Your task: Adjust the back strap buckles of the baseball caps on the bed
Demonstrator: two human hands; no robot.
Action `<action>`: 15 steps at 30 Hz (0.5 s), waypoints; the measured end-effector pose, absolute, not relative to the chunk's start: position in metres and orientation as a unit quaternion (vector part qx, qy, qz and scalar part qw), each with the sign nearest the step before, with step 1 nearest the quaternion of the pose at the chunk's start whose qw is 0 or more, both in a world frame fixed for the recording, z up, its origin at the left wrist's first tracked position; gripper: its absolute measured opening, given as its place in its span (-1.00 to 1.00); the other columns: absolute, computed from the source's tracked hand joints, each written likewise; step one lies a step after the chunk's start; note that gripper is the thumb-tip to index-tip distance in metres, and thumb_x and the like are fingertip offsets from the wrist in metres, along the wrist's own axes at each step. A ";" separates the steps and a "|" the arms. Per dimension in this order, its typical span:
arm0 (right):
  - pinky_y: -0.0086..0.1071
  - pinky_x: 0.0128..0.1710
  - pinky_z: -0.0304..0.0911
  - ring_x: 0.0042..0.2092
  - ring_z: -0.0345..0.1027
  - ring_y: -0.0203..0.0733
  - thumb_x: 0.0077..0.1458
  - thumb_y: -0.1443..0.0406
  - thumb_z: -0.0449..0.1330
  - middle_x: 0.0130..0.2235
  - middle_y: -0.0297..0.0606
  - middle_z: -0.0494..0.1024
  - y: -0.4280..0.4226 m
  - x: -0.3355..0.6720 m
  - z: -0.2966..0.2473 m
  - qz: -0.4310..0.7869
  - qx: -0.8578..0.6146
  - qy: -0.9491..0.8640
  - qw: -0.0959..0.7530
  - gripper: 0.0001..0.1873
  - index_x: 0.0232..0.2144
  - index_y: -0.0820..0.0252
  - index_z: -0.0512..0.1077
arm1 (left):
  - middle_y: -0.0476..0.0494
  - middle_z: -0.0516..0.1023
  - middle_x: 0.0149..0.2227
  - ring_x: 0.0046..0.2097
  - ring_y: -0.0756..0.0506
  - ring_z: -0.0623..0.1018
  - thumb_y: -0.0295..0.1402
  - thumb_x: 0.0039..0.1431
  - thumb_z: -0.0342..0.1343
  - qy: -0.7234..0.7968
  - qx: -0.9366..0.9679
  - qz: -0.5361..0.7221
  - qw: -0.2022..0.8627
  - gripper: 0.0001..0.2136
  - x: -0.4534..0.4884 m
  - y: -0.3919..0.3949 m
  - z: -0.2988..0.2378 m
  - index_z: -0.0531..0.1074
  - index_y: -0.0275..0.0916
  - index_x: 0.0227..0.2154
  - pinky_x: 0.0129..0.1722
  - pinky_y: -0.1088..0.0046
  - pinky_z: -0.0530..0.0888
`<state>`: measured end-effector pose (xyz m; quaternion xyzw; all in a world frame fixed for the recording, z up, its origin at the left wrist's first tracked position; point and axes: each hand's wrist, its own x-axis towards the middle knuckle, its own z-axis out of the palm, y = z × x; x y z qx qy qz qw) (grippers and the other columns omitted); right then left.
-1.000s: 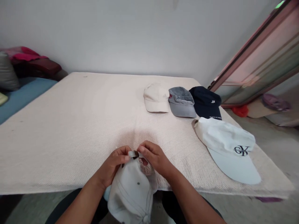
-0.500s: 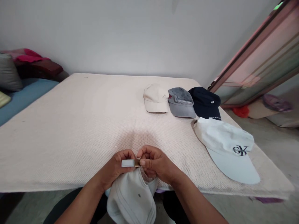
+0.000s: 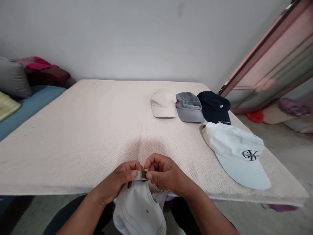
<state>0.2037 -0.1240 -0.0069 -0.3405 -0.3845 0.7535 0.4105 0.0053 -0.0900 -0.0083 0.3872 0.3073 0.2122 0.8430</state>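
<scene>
A white cap (image 3: pixel 139 212) hangs over the near edge of the bed, crown toward me. My left hand (image 3: pixel 122 178) and my right hand (image 3: pixel 162 174) both pinch its back strap (image 3: pixel 140 175), with a small metal buckle between the fingertips. A second white cap with a dark logo (image 3: pixel 236 153) lies to the right on the bed. Farther back sit a cream cap (image 3: pixel 163 102), a grey cap (image 3: pixel 189 106) and a navy cap (image 3: pixel 215 106) in a row.
The bed carries a cream textured cover (image 3: pixel 85 130). At the left lie a blue sheet (image 3: pixel 26 104), a grey pillow (image 3: pixel 13 78) and red cloth (image 3: pixel 36 63). A framed door panel (image 3: pixel 269 58) leans at the right, with clutter on the floor behind it.
My hands have closed in tighter on the strap and its loose end has been drawn in. The view has shifted slightly.
</scene>
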 end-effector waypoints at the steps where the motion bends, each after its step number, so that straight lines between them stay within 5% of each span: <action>1: -0.59 -0.68 -0.08 -0.65 -0.01 -0.53 -0.03 0.26 0.32 -0.60 -0.53 0.28 -0.126 0.204 -0.005 0.754 -0.343 -0.383 0.409 -0.77 -0.33 0.22 0.38 | 0.01 0.30 -0.49 -0.47 0.07 0.24 -0.25 0.02 0.23 0.318 0.385 0.214 0.840 -0.78 0.007 -0.092 -0.008 0.36 -0.30 -0.47 -0.48 0.59 0.18; 15: -0.49 -0.51 0.15 -0.54 0.24 -0.41 0.01 0.20 0.29 -0.55 -0.40 0.39 -0.142 0.234 -0.002 0.731 -0.385 -0.421 0.374 -0.77 -0.38 0.26 0.41 | 0.01 0.35 -0.50 -0.50 0.07 0.26 -0.32 0.00 0.25 0.333 0.369 0.234 0.835 -0.80 0.022 -0.099 -0.009 0.35 -0.29 -0.51 -0.51 0.57 0.16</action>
